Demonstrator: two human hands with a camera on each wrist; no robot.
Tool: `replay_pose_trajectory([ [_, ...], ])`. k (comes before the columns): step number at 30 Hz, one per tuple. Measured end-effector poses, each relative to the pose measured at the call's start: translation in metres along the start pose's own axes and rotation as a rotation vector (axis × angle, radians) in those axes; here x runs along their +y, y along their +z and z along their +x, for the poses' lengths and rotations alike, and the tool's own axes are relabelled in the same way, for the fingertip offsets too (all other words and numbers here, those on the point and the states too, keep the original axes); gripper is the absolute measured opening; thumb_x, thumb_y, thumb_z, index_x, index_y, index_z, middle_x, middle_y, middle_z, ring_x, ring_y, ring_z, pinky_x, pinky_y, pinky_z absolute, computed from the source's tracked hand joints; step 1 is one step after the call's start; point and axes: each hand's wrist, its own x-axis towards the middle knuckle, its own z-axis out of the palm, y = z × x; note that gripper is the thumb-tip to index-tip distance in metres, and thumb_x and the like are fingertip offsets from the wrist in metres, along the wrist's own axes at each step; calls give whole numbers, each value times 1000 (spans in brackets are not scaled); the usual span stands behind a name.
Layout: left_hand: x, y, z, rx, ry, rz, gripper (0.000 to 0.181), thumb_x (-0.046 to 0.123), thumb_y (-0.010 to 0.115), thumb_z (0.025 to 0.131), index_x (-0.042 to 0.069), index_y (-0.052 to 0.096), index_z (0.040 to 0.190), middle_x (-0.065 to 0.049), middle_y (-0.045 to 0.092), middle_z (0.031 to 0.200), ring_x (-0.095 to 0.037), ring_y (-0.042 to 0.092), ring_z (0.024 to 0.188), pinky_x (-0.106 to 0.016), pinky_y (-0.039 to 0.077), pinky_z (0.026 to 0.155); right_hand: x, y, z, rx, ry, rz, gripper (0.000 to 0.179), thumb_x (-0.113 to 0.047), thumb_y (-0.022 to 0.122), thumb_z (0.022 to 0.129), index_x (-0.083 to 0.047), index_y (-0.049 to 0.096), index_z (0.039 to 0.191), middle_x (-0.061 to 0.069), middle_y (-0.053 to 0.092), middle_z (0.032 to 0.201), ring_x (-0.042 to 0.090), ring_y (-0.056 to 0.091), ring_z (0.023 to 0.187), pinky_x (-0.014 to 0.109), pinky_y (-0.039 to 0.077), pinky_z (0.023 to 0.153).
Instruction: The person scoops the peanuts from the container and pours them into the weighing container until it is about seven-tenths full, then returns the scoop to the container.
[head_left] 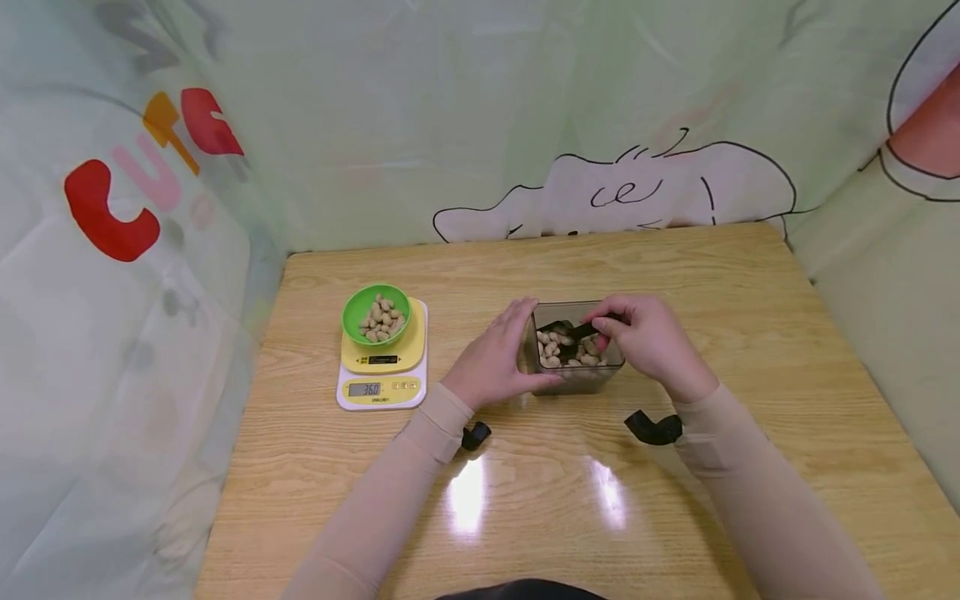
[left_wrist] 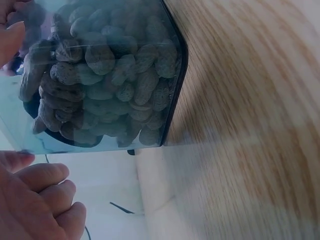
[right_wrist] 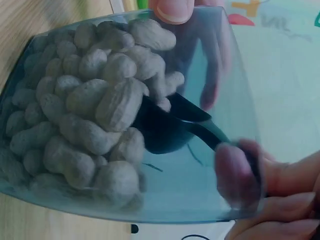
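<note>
A clear grey-tinted container [head_left: 572,384] of unshelled peanuts [right_wrist: 82,100] stands mid-table. My left hand [head_left: 491,360] holds it from the left, thumb along the near side and fingers at the far left corner. Over the rim on the other side, my right hand [head_left: 651,343] pinches the handle of a black scoop [right_wrist: 167,132]. The scoop's bowl sits down among the peanuts, partly covered by them. Through the container wall in the left wrist view, peanuts [left_wrist: 145,82] are packed against the side.
Left of the container, a yellow and white kitchen scale [head_left: 381,393] reads 36.0. On it sits a green bowl [head_left: 350,318] with several peanuts [head_left: 382,318]. Printed curtains [head_left: 375,125] hang behind and beside the wooden table [head_left: 765,350]. Black mounts [head_left: 652,428] jut from both wrists.
</note>
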Motion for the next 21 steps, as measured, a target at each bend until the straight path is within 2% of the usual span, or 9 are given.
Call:
replay_pose_trajectory([
  [2, 0, 0, 0, -1, 3, -1, 122, 72, 79, 86, 19, 12, 175, -8, 23, 181, -25, 21, 169, -47, 32, 134, 0, 0, -1, -10, -5, -21, 24, -17, 56, 113, -12, 78, 122, 13, 78, 86, 16, 47, 56, 28, 34, 44],
  [4, 1, 0, 1, 3, 8, 1, 122, 71, 79, 87, 18, 13, 174, -9, 24, 181, -26, 22, 169, -47, 33, 134, 1, 0, 0, -12, 7, 2, 27, -20, 53, 114, -10, 77, 124, 13, 78, 86, 14, 42, 53, 28, 33, 44],
  [7, 2, 0, 1, 1, 12, 8, 122, 71, 80, 86, 17, 13, 174, -8, 23, 181, -26, 22, 169, -47, 31, 135, 3, -2, 2, -14, 55, 91, 32, -22, 48, 116, -7, 74, 128, 10, 78, 83, 9, 34, 46, 28, 31, 41],
  [13, 4, 0, 2, 4, 19, 35, 123, 71, 79, 86, 15, 14, 174, -7, 22, 181, -28, 21, 169, -45, 28, 136, 7, -5, 4, -28, 113, 282, 37, -20, 46, 116, 6, 67, 132, 2, 74, 73, 6, 31, 43, 27, 32, 41],
  [21, 3, -1, 1, 14, 22, 58, 122, 73, 78, 86, 14, 15, 174, -7, 22, 181, -27, 20, 169, -45, 28, 136, 12, -14, 1, -78, 151, 404, 41, -20, 42, 118, 11, 56, 141, -3, 67, 72, 4, 28, 47, 24, 28, 43],
])
